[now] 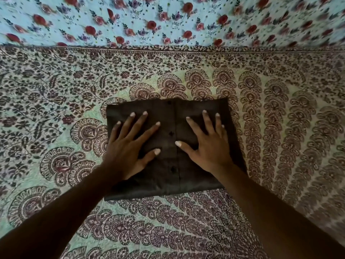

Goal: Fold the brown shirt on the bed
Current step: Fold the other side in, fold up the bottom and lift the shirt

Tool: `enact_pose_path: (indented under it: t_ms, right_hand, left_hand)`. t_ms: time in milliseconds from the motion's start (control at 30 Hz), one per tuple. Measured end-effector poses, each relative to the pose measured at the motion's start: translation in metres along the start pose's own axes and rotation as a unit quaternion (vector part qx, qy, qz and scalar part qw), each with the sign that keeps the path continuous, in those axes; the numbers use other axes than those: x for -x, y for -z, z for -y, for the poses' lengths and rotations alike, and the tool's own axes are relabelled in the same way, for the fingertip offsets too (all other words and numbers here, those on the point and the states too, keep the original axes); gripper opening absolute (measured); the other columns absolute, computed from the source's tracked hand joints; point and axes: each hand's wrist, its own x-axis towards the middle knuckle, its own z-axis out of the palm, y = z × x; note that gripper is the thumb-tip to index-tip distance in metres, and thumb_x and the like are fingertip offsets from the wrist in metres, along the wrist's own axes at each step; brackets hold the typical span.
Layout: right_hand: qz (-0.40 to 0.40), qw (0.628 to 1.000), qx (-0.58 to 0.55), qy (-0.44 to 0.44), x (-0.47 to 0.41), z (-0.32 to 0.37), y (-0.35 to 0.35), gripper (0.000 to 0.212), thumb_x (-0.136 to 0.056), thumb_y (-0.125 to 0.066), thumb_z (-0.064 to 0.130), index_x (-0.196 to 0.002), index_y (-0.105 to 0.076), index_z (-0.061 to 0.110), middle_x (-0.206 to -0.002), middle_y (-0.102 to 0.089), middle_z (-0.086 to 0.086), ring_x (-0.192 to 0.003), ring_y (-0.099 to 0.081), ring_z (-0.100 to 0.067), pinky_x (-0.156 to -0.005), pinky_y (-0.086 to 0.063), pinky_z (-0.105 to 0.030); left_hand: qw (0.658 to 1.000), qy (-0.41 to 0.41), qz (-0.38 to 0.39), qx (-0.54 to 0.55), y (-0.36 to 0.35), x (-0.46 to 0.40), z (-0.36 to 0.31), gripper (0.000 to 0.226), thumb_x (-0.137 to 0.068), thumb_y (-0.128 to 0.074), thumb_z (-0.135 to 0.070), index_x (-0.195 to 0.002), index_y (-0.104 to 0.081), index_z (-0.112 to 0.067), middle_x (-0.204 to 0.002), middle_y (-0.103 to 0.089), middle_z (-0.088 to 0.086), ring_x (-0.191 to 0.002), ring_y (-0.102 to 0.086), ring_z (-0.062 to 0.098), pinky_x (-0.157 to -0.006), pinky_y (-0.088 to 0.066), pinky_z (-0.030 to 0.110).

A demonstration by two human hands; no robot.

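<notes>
Head: left hand [128, 152], right hand [209, 148] flat, fingers spread, on folded brown shirt [168, 116].

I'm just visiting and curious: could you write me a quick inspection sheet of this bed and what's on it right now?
Surface: bed cover with a dark paisley print on pale green, lying flat.
Job's things: brown shirt folded into a compact rectangle, button placket up, buttons running down the middle.
Clutter: nothing seen.
Hands: left hand and right hand both lie flat, fingers spread, pressing on the shirt, one each side of the placket; neither grips anything.
Cables: nothing seen.
Surroundings: a light blue cloth with red roses beyond the far edge of the cover; blurred.
</notes>
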Motion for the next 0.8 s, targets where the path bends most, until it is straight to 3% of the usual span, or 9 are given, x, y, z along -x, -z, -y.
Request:
enact_pose_path:
  t_ms: [133, 200, 300, 400, 533, 633, 700, 767, 800]
  right_hand:
    - [0.035, 0.999, 0.024, -0.027, -0.010, -0.004, -0.007, 0.086, -0.080, -0.021, 0.096, -0.156, -0.005, 0.060, -0.173, 0.008, 0.006, -0.158, 0.009, -0.038, -0.125, -0.005, -0.062]
    - [0.044, 0.999, 0.021, -0.025, -0.011, -0.002, -0.002, 0.085, -0.082, -0.019, 0.094, -0.157, -0.004, 0.057, -0.173, 0.008, 0.001, -0.158, 0.011, -0.040, -0.126, -0.005, -0.061]
    - [-0.001, 1.000, 0.027, 0.012, -0.001, 0.007, 0.013, 0.084, -0.092, -0.022, 0.083, -0.161, -0.023, 0.036, -0.171, -0.010, -0.019, -0.157, -0.008, -0.043, -0.126, -0.016, -0.059]
    - [-0.091, 0.991, 0.021, 0.092, 0.020, 0.024, 0.024, 0.075, -0.099, -0.037, 0.070, -0.143, -0.053, 0.012, -0.151, -0.047, -0.021, -0.139, -0.047, -0.039, -0.108, -0.045, -0.055]
    - [-0.100, 0.986, -0.084, 0.101, 0.036, 0.057, 0.031, 0.054, -0.103, -0.049, 0.054, -0.132, -0.060, 0.010, -0.117, -0.062, -0.010, -0.103, -0.064, -0.026, -0.075, -0.059, -0.038]
    - [-0.046, 0.970, -0.231, 0.058, 0.029, 0.078, 0.040, 0.055, -0.103, -0.053, 0.036, -0.153, -0.037, 0.018, -0.107, -0.065, -0.009, -0.097, -0.068, -0.021, -0.075, -0.061, -0.039]
    - [-0.010, 0.950, -0.312, 0.023, 0.017, 0.088, 0.051, 0.060, -0.104, -0.053, 0.026, -0.157, -0.027, 0.023, -0.095, -0.065, -0.004, -0.084, -0.067, -0.007, -0.069, -0.059, -0.030]
    - [0.040, 0.927, -0.371, -0.026, 0.001, 0.097, 0.065, 0.045, -0.107, -0.052, 0.027, -0.149, -0.039, 0.022, -0.093, -0.066, 0.000, -0.072, -0.066, -0.002, -0.060, -0.057, -0.026]
    - [0.061, 0.916, -0.393, -0.057, -0.007, 0.101, 0.072, 0.038, -0.107, -0.050, 0.036, -0.140, -0.049, 0.017, -0.096, -0.069, -0.005, -0.077, -0.070, -0.009, -0.067, -0.062, -0.036]
  left_hand:
    - [0.997, 0.020, 0.054, 0.052, -0.001, -0.010, 0.009, 0.078, -0.087, -0.020, -0.086, -0.158, -0.013, -0.053, -0.172, 0.004, -0.013, -0.160, 0.000, 0.022, -0.124, -0.016, 0.060]
    - [0.995, 0.053, 0.035, 0.072, 0.011, -0.008, 0.004, 0.077, -0.089, -0.034, -0.080, -0.158, -0.014, -0.052, -0.172, 0.002, -0.012, -0.159, -0.004, 0.026, -0.123, -0.016, 0.062]
    - [0.955, 0.278, -0.032, 0.102, 0.030, 0.012, -0.010, 0.090, -0.083, -0.067, -0.064, -0.156, -0.022, -0.033, -0.166, -0.018, 0.011, -0.149, -0.022, 0.045, -0.115, -0.025, 0.068]
    - [0.885, 0.429, 0.062, 0.168, 0.039, 0.038, -0.015, 0.111, -0.071, -0.077, -0.071, -0.150, -0.027, -0.012, -0.151, -0.033, 0.028, -0.140, -0.035, 0.052, -0.109, -0.038, 0.065]
    - [0.859, 0.438, 0.065, 0.257, 0.043, 0.042, -0.006, 0.089, -0.069, -0.089, -0.053, -0.134, -0.055, -0.002, -0.128, -0.064, 0.020, -0.119, -0.061, 0.040, -0.094, -0.052, 0.047]
    - [0.793, 0.446, 0.080, 0.407, 0.050, 0.034, -0.008, 0.067, -0.073, -0.091, -0.025, -0.129, -0.062, -0.002, -0.124, -0.070, 0.015, -0.101, -0.067, 0.030, -0.085, -0.055, 0.037]
    - [0.794, 0.413, 0.065, 0.441, 0.055, 0.032, -0.013, 0.055, -0.076, -0.088, -0.012, -0.125, -0.066, -0.004, -0.112, -0.072, 0.008, -0.089, -0.067, 0.022, -0.079, -0.054, 0.031]
    - [0.800, 0.373, 0.048, 0.468, 0.061, 0.033, -0.019, 0.046, -0.076, -0.085, -0.006, -0.119, -0.068, -0.011, -0.102, -0.075, 0.002, -0.082, -0.071, 0.015, -0.079, -0.058, 0.031]
    - [0.794, 0.354, 0.050, 0.492, 0.065, 0.034, -0.024, 0.046, -0.075, -0.085, -0.004, -0.117, -0.068, -0.013, -0.101, -0.076, 0.001, -0.083, -0.073, 0.015, -0.078, -0.060, 0.032]
